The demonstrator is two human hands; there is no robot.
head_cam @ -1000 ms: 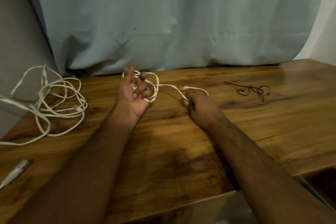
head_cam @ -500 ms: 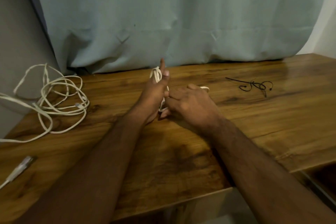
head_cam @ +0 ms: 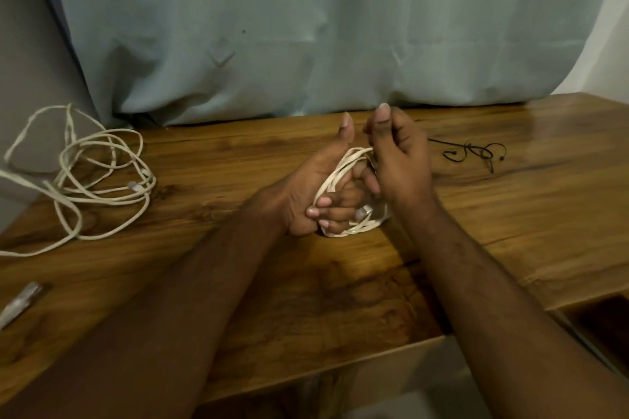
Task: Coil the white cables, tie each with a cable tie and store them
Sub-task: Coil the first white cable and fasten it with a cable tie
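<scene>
A small white cable (head_cam: 343, 173) is wound in several loops around my left hand (head_cam: 316, 187), whose fingers are curled round the coil with the thumb pointing up. My right hand (head_cam: 398, 160) sits just right of it, fingers bent, pinching the cable's end at the top of the coil. A connector shows near the coil's lower part. A longer white cable (head_cam: 98, 173) lies loose and tangled at the table's far left. Black cable ties (head_cam: 473, 153) lie on the table to the right of my hands.
The wooden table (head_cam: 527, 214) runs back to a pale blue curtain (head_cam: 306, 27). A white plug end (head_cam: 20, 303) lies near the left front edge. An open compartment (head_cam: 606, 323) shows below the table edge at the lower right.
The short cable's loose tail, stretched between my hands a second ago, is now wound onto my left hand. My right hand rose from the table to the coil's top.
</scene>
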